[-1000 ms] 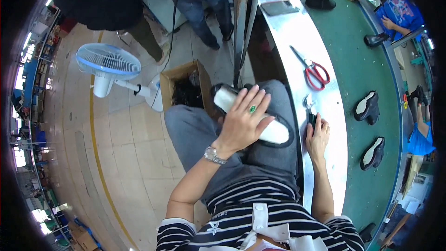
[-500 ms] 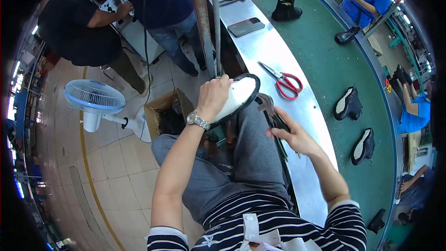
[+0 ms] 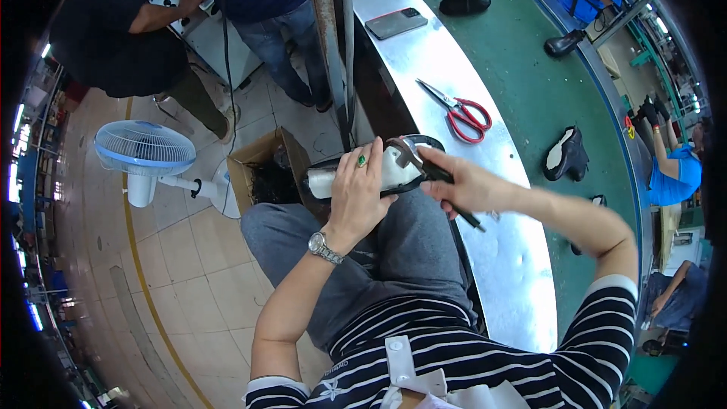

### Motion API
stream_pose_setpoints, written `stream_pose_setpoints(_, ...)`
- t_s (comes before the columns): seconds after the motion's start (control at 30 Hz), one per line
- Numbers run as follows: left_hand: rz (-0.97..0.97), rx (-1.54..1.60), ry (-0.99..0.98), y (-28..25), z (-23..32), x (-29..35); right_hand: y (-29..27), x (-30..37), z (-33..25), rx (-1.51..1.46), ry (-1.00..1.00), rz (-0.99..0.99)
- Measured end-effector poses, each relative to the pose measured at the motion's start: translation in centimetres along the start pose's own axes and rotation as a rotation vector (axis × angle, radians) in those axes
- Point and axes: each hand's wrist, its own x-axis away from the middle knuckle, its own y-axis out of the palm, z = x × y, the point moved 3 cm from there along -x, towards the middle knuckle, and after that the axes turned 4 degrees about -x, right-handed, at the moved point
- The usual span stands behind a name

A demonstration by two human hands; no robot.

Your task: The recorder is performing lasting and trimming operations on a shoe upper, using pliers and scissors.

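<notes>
Over my lap lies a black shoe [image 3: 399,170] with its white sole side facing up. My left hand [image 3: 360,195] is closed across the middle of that sole, steadying it. Dark-handled pincers [image 3: 471,217] are gripped in my right hand [image 3: 473,183]. Their brown metal jaws meet the black rim at the shoe's right end. Whether the jaws are clamped on the rim is too small to tell. Red-handled scissors [image 3: 468,119] rest on the metal ledge [image 3: 496,163] beyond my right hand.
A dark phone [image 3: 396,23] lies farther up the ledge. Beside it, a green conveyor belt [image 3: 522,98] carries several black shoes. To the left stand an open cardboard box [image 3: 241,167] with black scraps and a fan [image 3: 144,150]. Metal poles [image 3: 344,45] rise ahead; other people work around.
The shoe has turned from slanting to nearly level, and my left hand now lies over its middle. My right hand has brought the pincers from beside the shoe onto its right end.
</notes>
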Motion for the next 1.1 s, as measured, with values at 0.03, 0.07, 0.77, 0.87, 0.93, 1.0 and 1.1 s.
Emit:
stream_pose_setpoints(0.03,0.000,0.011,-0.001,0.2,0.2,0.0,0.7,0.1,1.6,0.080,-0.080,0.092)
stream_pose_setpoints(0.07,0.028,0.021,0.021,0.3,0.3,0.3,1.2,0.2,2.7,0.197,-0.188,0.172)
stream_pose_setpoints(0.77,0.186,-0.234,0.263,2.1,-1.4,1.4,-0.5,-1.9,-0.4,0.552,-0.260,0.327)
stream_pose_setpoints(0.87,0.211,-0.256,0.241,2.2,-1.7,1.6,-1.1,-0.7,-2.6,0.435,-0.395,0.434)
stream_pose_setpoints(0.93,0.199,-0.264,0.226,2.3,-1.4,1.4,-0.6,-0.7,-2.2,0.179,-0.391,0.662)
stream_pose_setpoints(1.0,0.185,-0.258,0.260,2.6,-0.9,1.0,-1.3,-2.8,2.1,0.614,-0.275,0.451)
stream_pose_setpoints(1.1,0.162,-0.273,0.230,2.5,-1.7,1.4,-1.7,-1.7,-1.0,0.590,-0.308,0.407)
